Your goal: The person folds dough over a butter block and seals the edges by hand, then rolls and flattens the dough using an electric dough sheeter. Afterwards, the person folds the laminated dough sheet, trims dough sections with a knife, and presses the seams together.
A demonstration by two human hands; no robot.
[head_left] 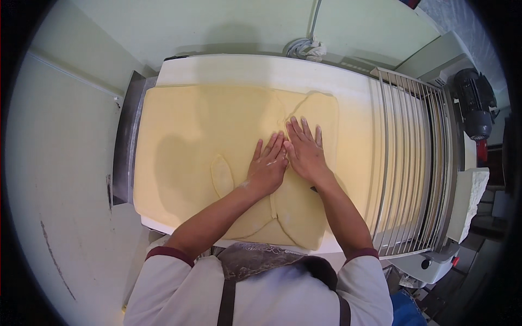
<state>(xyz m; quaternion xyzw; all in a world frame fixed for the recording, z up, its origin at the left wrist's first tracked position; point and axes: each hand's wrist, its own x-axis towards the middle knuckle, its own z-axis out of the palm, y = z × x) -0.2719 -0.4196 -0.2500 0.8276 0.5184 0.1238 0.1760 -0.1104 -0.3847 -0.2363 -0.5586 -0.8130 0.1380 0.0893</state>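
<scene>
A large slab of pale yellow dough (179, 125) lies flat in front of me, with seams and folded flaps showing on its right part. Both hands rest on it, close together. My left hand (267, 167) presses down with fingers stretched out, pointing away from me. Beside it, my right hand (307, 152) lies flat with its fingers spread, thumb near the left fingertips. Neither hand grasps anything. To the left of my left hand, a leaf-shaped patch of dough (222, 176) is outlined on the slab. A small dark object near my right wrist is mostly hidden.
The dough sits on a white conveyor belt (217, 68) of a machine. To the right stands a metal bar guard (405, 163), with a dark motor (474, 103) beyond it. A coiled cable (299, 49) hangs by the back wall. A metal end plate (128, 141) borders the left side.
</scene>
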